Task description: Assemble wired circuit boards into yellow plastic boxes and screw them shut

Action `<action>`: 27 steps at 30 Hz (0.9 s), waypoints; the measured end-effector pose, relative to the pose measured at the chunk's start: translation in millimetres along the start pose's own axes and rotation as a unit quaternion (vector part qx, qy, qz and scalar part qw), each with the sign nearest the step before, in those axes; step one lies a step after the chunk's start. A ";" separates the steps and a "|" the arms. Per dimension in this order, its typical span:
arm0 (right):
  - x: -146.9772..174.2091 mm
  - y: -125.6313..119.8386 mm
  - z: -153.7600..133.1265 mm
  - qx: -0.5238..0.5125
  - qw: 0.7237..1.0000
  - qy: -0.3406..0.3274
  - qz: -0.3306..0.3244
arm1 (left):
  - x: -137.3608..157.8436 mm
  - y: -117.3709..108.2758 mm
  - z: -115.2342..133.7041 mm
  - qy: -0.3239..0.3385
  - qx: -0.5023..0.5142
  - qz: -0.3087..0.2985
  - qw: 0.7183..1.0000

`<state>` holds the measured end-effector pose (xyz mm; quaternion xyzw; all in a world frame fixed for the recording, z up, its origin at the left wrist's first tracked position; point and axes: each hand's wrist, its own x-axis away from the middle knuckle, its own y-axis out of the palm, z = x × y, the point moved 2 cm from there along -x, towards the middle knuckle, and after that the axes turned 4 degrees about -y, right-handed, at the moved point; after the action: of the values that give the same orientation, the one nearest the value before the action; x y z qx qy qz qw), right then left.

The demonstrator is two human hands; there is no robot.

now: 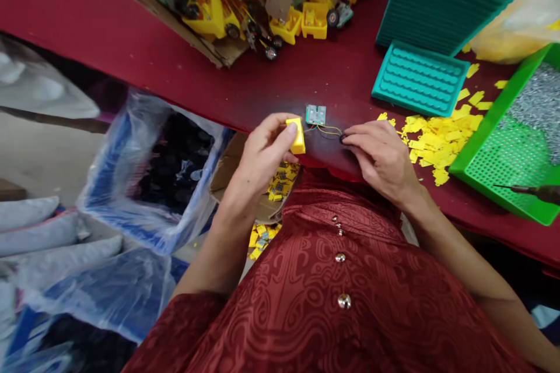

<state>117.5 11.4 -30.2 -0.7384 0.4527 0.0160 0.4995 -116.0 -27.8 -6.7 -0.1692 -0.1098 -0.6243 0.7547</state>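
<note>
My left hand point(269, 145) is closed around a small yellow plastic housing point(298, 136), the thumb lying on its upper side. Between my two hands a small green-and-grey circuit board point(315, 115) rests on the dark red table. Thin yellow, red and dark wires point(328, 128) run from the board. My right hand point(380, 151) pinches a small round black part point(342, 138) where the wires end; its exact kind is hard to make out behind the fingertips.
A cardboard box of yellow housings point(210, 11) stands at the back. Teal trays point(420, 78) are stacked right of it, beside scattered yellow pieces point(441, 137). A green basket point(503, 180) holds metal screws, with a screwdriver point(542, 192) across it. Plastic-lined blue crates point(161, 227) stand at the left.
</note>
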 end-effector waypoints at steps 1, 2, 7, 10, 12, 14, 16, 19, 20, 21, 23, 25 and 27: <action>0.2 -0.1 0.9 0.005 1.000 0.003 0.002 | 0.4 0.3 0.9 -0.006 0.009 0.001 1.000; 0.5 0.5 1.7 0.015 1.000 0.007 0.005 | 0.7 0.7 1.8 -0.013 0.017 -0.001 1.000; 0.8 7.2 1.7 0.096 0.995 0.030 0.004 | 0.4 3.7 7.0 -0.049 0.043 -0.031 0.997; -0.5 11.8 0.9 0.158 0.985 0.065 -0.018 | -0.9 4.8 9.5 -0.061 0.045 -0.050 0.996; -1.5 14.7 1.1 0.182 0.980 0.073 -0.029 | -2.3 4.7 10.1 -0.063 0.041 -0.057 0.996; -2.8 16.3 2.5 0.173 0.982 0.067 -0.030 | -4.5 4.2 9.9 -0.062 0.037 -0.060 0.996; -5.4 15.1 5.3 0.145 0.987 0.066 -0.025 | -7.4 3.7 9.8 -0.054 0.034 -0.058 0.996; -14.6 9.0 11.1 0.097 0.989 0.104 -0.037 | -12.1 3.7 11.1 -0.034 0.023 -0.048 0.998; -19.1 6.8 13.2 0.087 0.987 0.128 -0.052 | -13.6 4.1 11.9 -0.027 0.020 -0.044 0.998; -24.0 4.9 15.2 0.082 0.981 0.157 -0.076 | -14.9 4.6 12.7 -0.022 0.018 -0.040 0.999; -33.2 2.4 18.6 0.091 0.963 0.216 -0.132 | -16.7 6.2 14.1 -0.017 0.017 -0.039 0.999; -39.6 0.3 21.1 0.120 0.944 0.257 -0.168 | -17.1 8.0 14.7 -0.019 0.018 -0.044 0.999; -42.5 -2.7 22.4 0.142 0.939 0.268 -0.161 | -16.3 9.1 14.5 -0.023 0.019 -0.047 0.998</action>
<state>103.9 56.2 -19.2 -0.7000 0.4421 -0.3275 0.4553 -109.6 -5.9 -0.6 -0.1638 -0.1471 -0.6525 0.7251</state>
